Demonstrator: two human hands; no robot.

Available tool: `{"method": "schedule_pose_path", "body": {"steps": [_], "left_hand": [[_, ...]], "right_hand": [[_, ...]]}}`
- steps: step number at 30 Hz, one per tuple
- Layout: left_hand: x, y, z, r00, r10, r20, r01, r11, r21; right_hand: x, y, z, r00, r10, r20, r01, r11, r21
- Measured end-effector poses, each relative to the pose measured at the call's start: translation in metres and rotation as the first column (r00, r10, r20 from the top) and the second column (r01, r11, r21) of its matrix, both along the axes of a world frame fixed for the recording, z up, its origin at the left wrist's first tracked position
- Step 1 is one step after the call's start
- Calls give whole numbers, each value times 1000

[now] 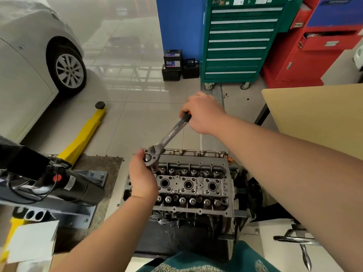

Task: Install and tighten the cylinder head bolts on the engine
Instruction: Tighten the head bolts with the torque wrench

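right hand [204, 112] wrapped tight round black-and-orange grip of ratchet wrench [167, 138], handle angled up and away. left hand [142, 178] curled round ratchet head, steadying it at far-left corner of cylinder head [193, 185]. bolt itself hidden under tool and fingers. engine sits low, dead centre below. yellow lift arm [84, 136] on floor left, green tool cabinet [238, 42] behind.

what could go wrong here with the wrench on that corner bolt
The ratchet wrench sits at the cylinder head's far left corner; if the socket slips, the right hand on the handle end could lurch. The left hand steadying the ratchet's head could get knocked against the metal.
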State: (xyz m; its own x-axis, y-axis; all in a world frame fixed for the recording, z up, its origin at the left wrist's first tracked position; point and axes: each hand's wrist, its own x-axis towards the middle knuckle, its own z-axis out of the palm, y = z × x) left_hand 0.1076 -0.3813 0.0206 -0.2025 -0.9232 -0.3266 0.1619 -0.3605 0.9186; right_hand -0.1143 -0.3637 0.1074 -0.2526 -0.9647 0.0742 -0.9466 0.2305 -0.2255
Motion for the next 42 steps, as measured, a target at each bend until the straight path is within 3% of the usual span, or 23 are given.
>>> {"method": "schedule_pose_path", "body": {"steps": [2, 6, 10, 13, 16, 18, 21, 23, 28, 31, 35, 39, 41, 42], "left_hand": [[-4, -18, 6, 999, 26, -48, -24, 999, 41], [-4, -49, 11, 984, -98, -150, 105, 994, 34], [-2, -40, 5, 972, -192, -131, 196, 980, 18], [1, -31, 9, 981, -187, -57, 187, 982, -13], [3, -30, 11, 963, -86, 254, 154, 953, -262], [0, -25, 18, 977, 31, 209, 40, 943, -329], [-12, -19, 31, 989, 133, 63, -107, 946, -307], [-24, -17, 39, 976, 216, -34, -219, 958, -184], [-36, -19, 46, 929, 357, -93, -364, 929, -66], [-35, -30, 45, 916, 374, -145, -380, 925, -14], [-24, -37, 41, 954, 238, -182, -244, 970, -7], [-21, -40, 39, 969, 182, -165, -187, 982, -17], [-22, -40, 42, 975, 166, -144, -169, 986, -6], [-22, -40, 43, 976, 166, -139, -167, 986, 3]], "right_hand": [[1, -1, -1, 998, -64, 16, 64, 997, 33], [5, 8, -8, 985, -165, -45, 168, 982, 85], [-2, 35, -19, 988, -108, -110, 116, 991, 67], [-10, 42, -16, 990, 47, -129, -35, 995, 95], [-20, 39, -6, 974, 165, -155, -148, 982, 117], [-22, 40, -9, 963, 198, -182, -186, 979, 84], [-22, 43, -18, 949, 191, -249, -203, 979, -24], [-20, 43, -19, 948, 187, -258, -207, 977, -55], [-12, 48, -12, 962, 123, -246, -129, 992, -5], [13, 71, -15, 965, -39, -261, 37, 999, -14], [73, 121, -29, 910, -290, -295, 229, 947, -224], [69, 121, -17, 944, -234, -232, 235, 972, -26], [51, 117, -15, 982, -148, -114, 154, 987, 43], [40, 116, -10, 994, -110, 14, 107, 988, 113]]}}
